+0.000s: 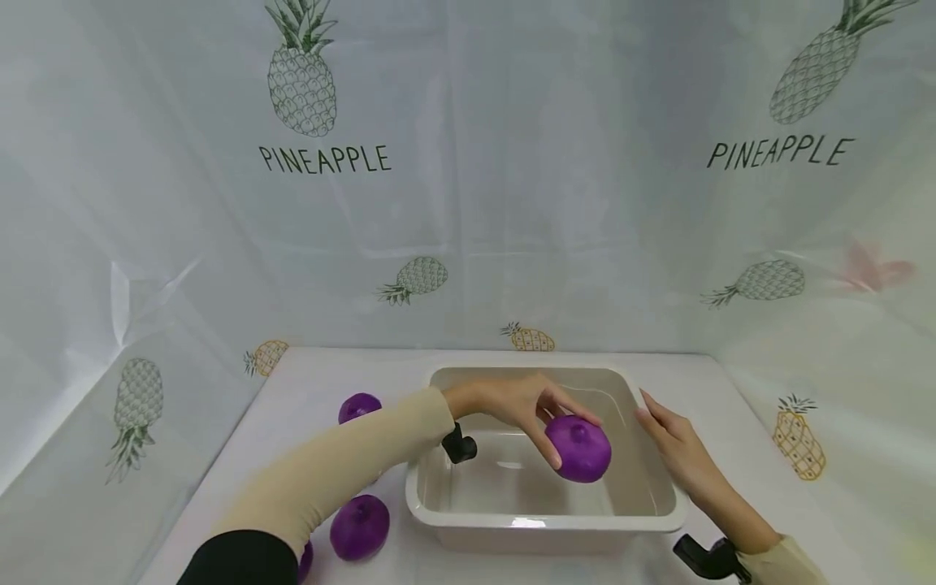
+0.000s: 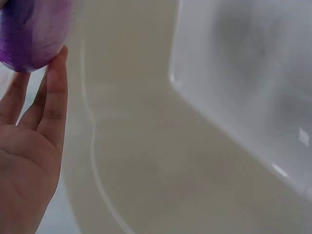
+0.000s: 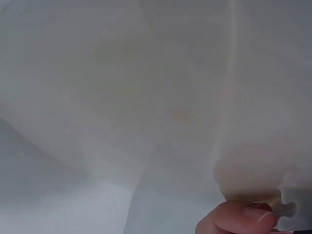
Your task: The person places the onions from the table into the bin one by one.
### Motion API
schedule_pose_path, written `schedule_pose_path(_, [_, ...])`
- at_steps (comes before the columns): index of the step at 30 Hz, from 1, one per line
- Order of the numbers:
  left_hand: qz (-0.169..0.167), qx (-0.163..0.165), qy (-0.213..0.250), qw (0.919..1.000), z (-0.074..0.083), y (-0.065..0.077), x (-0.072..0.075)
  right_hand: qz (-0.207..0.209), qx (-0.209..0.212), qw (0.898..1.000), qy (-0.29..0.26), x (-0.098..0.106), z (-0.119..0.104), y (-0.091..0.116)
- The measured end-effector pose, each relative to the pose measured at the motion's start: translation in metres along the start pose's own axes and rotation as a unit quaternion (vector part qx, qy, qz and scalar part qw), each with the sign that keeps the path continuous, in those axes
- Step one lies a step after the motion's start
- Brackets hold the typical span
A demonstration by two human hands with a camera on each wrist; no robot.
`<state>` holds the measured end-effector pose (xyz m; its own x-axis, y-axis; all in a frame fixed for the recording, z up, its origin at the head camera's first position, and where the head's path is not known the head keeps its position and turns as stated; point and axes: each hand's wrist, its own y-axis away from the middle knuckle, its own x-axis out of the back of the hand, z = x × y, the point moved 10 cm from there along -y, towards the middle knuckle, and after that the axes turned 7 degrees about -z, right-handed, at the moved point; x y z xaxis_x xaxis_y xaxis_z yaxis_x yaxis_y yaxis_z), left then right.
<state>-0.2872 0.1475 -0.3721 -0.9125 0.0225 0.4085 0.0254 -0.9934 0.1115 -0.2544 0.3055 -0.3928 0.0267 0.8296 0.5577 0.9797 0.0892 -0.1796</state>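
Over the inside of a cream plastic basin [image 1: 439, 504], my left hand [image 1: 515, 402] grips a purple onion [image 1: 581, 449] from above, thumb and fingers spread round its sides. In the left wrist view the onion [image 2: 36, 34] shows pale streaks, with the fingers [image 2: 56, 97] against its lower end. At the basin's right side, my right hand [image 1: 683, 451] holds the rim, its fingertips right at the edge. The right wrist view catches only the tip of a digit [image 3: 239, 218] at the lower right.
Left of the basin, a purple onion [image 1: 360, 528] lies on the white table [image 1: 270, 455]. Another onion [image 1: 358, 406] sits farther back, partly behind the left sleeve, and a third [image 1: 305, 561] peeks out below it. A pineapple-print sheet [image 1: 548, 203] hangs behind the table.
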Motion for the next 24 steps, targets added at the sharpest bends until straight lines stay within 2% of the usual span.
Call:
schedule_pose_path(7, [-0.027,0.043,-0.024,0.9984,-0.021,-0.027,-0.019,-0.008,-0.007,1.0,-0.001,-0.002,0.001,0.0])
schedule_pose_path(13, [-0.04,0.043,-0.027,0.9979,-0.031,-0.042,-0.031,-0.012,-0.023,1.0,0.01,-0.003,0.003,0.0])
schedule_pose_path(18, [-0.031,0.042,-0.001,0.9986,-0.04,-0.052,-0.039,-0.015,-0.026,0.999,0.019,-0.002,0.003,-0.001])
schedule_pose_path(24, [-0.016,0.05,-0.007,0.9986,-0.051,-0.059,-0.046,-0.008,-0.016,1.0,0.014,-0.001,0.002,-0.001])
